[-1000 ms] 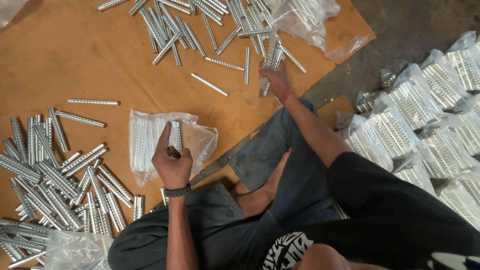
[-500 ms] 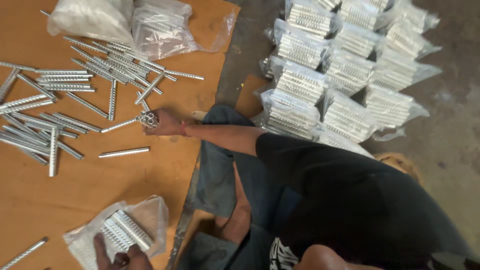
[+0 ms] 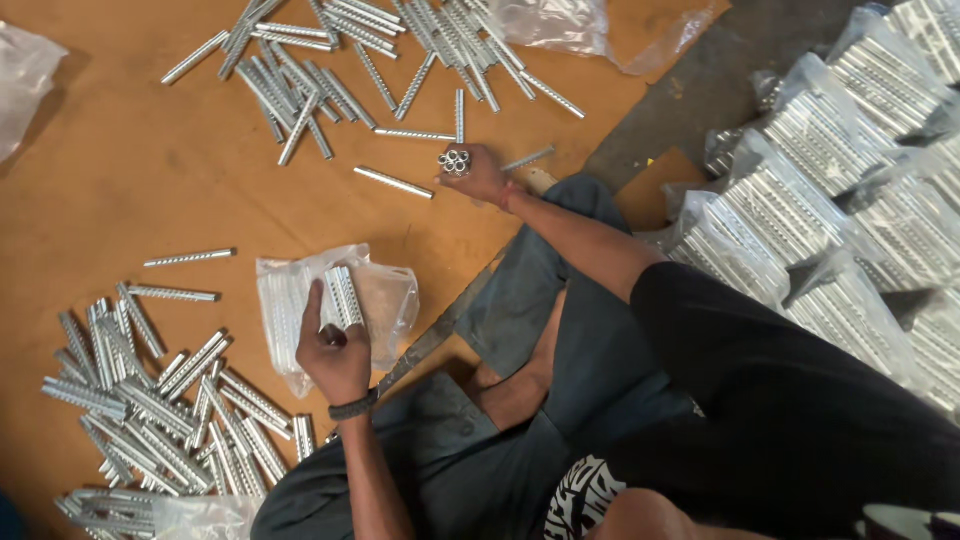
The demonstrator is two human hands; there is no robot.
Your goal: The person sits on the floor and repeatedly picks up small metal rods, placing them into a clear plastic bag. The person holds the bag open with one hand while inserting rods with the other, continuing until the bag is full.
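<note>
My left hand rests on a clear plastic bag lying on the brown board and grips a small bundle of ribbed metal tubes at the bag's mouth. My right hand is stretched out ahead and holds a bundle of metal tubes on end, their round open ends facing up. It sits just below a scattered pile of loose tubes at the top of the board.
A second heap of tubes lies at the lower left. Filled clear bags of tubes are stacked on the grey floor at the right. Empty plastic bags lie at the top and at the left edge.
The view has swung back left and down. My right hand has gathered more tubes into an upright bundle. My left hand stays on the bag with its tubes.
</note>
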